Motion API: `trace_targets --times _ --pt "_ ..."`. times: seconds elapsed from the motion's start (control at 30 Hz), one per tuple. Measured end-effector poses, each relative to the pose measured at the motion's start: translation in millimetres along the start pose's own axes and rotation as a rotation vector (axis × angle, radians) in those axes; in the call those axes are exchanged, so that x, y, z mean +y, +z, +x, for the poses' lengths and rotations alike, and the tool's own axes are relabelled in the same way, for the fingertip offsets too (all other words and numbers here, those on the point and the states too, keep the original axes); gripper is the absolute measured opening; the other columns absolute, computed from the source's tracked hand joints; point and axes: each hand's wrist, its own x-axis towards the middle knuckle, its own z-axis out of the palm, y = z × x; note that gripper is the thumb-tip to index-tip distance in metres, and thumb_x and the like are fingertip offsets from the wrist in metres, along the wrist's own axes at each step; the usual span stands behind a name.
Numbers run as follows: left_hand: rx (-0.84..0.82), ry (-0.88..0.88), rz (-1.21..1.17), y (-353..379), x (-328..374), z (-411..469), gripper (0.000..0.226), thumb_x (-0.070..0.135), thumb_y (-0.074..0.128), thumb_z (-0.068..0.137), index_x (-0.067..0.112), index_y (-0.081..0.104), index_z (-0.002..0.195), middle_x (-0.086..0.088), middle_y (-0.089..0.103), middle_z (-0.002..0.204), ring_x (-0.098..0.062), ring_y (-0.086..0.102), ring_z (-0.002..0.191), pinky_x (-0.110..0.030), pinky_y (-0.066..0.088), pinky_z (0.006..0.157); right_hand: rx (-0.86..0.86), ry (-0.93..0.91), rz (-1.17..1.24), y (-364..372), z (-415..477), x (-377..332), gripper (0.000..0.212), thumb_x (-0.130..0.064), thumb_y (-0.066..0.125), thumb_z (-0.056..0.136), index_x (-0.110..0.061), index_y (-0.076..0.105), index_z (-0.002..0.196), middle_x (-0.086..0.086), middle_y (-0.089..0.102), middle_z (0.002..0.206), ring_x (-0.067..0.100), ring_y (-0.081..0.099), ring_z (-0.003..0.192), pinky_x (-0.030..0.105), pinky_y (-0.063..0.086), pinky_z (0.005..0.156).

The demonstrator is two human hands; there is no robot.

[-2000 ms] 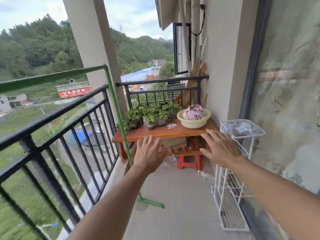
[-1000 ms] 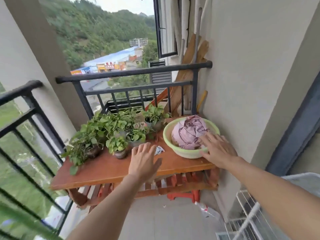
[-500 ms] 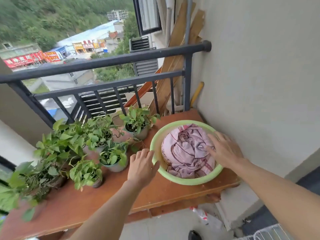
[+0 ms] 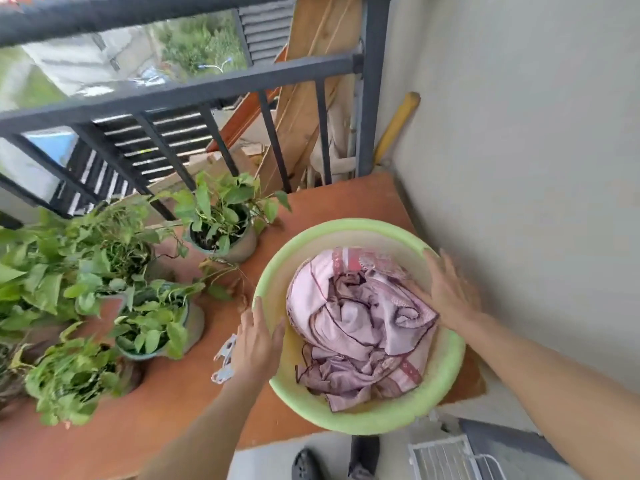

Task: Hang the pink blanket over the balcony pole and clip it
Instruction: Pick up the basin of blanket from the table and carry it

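Note:
The pink blanket point(image 4: 360, 323) lies crumpled in a light green basin point(image 4: 346, 419) on the right end of a wooden table point(image 4: 145, 431). My left hand point(image 4: 258, 341) is open, fingers apart, over the basin's left rim. My right hand point(image 4: 446, 292) is open at the basin's right side, its fingers touching the blanket's edge. White clips point(image 4: 225, 362) lie on the table just left of my left hand, partly hidden by it. The green balcony pole is out of view.
Several potted green plants point(image 4: 221, 216) crowd the table's left and middle. A dark metal railing point(image 4: 221, 88) runs behind the table, with wooden planks point(image 4: 311, 91) leaning beyond it. A grey wall point(image 4: 519, 168) is on the right; a white wire rack point(image 4: 446, 455) stands below.
I have come close to the table and now look down into the basin. Both hands moved from mid-air to the basin's two sides, the right hand reaching the blanket.

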Motion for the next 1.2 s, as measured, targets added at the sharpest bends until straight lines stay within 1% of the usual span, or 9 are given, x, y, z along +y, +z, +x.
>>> trace_targets --times 0.07,0.13,0.27,0.37,0.5,0.67,0.9,1.03,1.2 --pt "0.017 -0.046 -0.020 10 5 2 0.070 0.049 0.039 0.095 0.020 0.009 0.151 -0.014 0.033 0.139 -0.037 0.053 0.109 -0.037 0.040 0.069 0.010 0.021 0.030 7 5 1 0.105 -0.086 0.012 0.060 -0.028 0.017 0.148 0.008 0.018 0.155 0.038 0.046 0.125 0.048 0.048 0.089" --pt "0.047 -0.089 -0.016 15 6 2 0.069 0.050 0.037 0.095 0.022 0.009 0.151 -0.014 0.035 0.135 -0.038 0.055 0.101 -0.035 0.036 0.063 0.044 0.010 0.019 10 7 2 0.108 -0.088 0.011 0.059 -0.025 0.019 0.148 0.008 0.026 0.150 0.036 0.052 0.117 0.046 0.051 0.082" --pt "0.057 -0.130 -0.046 11 8 5 0.066 0.050 0.038 0.095 0.023 0.013 0.150 -0.015 0.037 0.129 -0.040 0.058 0.094 -0.035 0.036 0.062 0.073 -0.035 0.013 3 4 1 0.105 -0.088 0.016 0.063 -0.024 0.022 0.146 0.008 0.037 0.139 0.033 0.054 0.112 0.040 0.049 0.075" --pt "0.081 -0.168 -0.066 -6 8 0 0.062 0.049 0.037 0.095 0.023 0.016 0.148 -0.016 0.039 0.125 -0.042 0.058 0.093 -0.038 0.036 0.065 0.084 -0.092 0.032 -11 4 -13 0.096 -0.085 0.027 0.071 -0.023 0.028 0.145 0.008 0.040 0.137 0.035 0.055 0.111 0.040 0.048 0.078" --pt "0.179 -0.251 -0.065 -44 -6 -25 0.063 0.050 0.037 0.094 0.022 0.016 0.147 -0.015 0.040 0.122 -0.040 0.059 0.094 -0.041 0.043 0.074 0.126 -0.219 0.160 -37 8 -53 0.110 -0.095 0.021 0.062 -0.020 0.036 0.141 0.012 0.045 0.131 0.037 0.055 0.112 0.047 0.049 0.086" --pt "0.336 -0.333 -0.069 -104 -38 -66 0.065 0.054 0.037 0.093 0.022 0.016 0.145 -0.014 0.041 0.119 -0.037 0.059 0.091 -0.038 0.041 0.070 0.159 -0.393 0.144 -79 -13 -123 0.091 -0.079 0.039 0.072 -0.024 0.031 0.144 0.006 0.040 0.139 0.032 0.052 0.118 0.042 0.048 0.085" --pt "0.557 -0.534 -0.147 -167 -104 -175 0.063 0.053 0.042 0.092 0.026 0.018 0.144 -0.012 0.042 0.114 -0.038 0.058 0.099 -0.043 0.045 0.080 0.188 -0.705 0.123 -103 -80 -237 0.093 -0.083 0.035 0.073 -0.025 0.030 0.145 0.008 0.039 0.140 0.034 0.056 0.111 0.039 0.048 0.076" --pt "0.671 -0.675 -0.151 -178 -151 -266 0.065 0.051 0.045 0.090 0.026 0.017 0.144 -0.014 0.043 0.117 -0.039 0.058 0.101 -0.043 0.045 0.079 0.142 -0.883 0.084 -89 -149 -296 0.093 -0.081 0.034 0.072 -0.025 0.027 0.146 0.009 0.039 0.140 0.035 0.058 0.104 0.034 0.041 0.065" --pt "0.728 -0.934 -0.138 -164 -194 -383 0.062 0.051 0.042 0.092 0.025 0.019 0.142 -0.017 0.044 0.122 -0.039 0.060 0.096 -0.037 0.041 0.069 0.031 -1.100 0.065 -46 -242 -356 0.084 -0.076 0.043 0.078 -0.029 0.028 0.146 0.010 0.041 0.135 0.035 0.058 0.104 0.033 0.035 0.067"
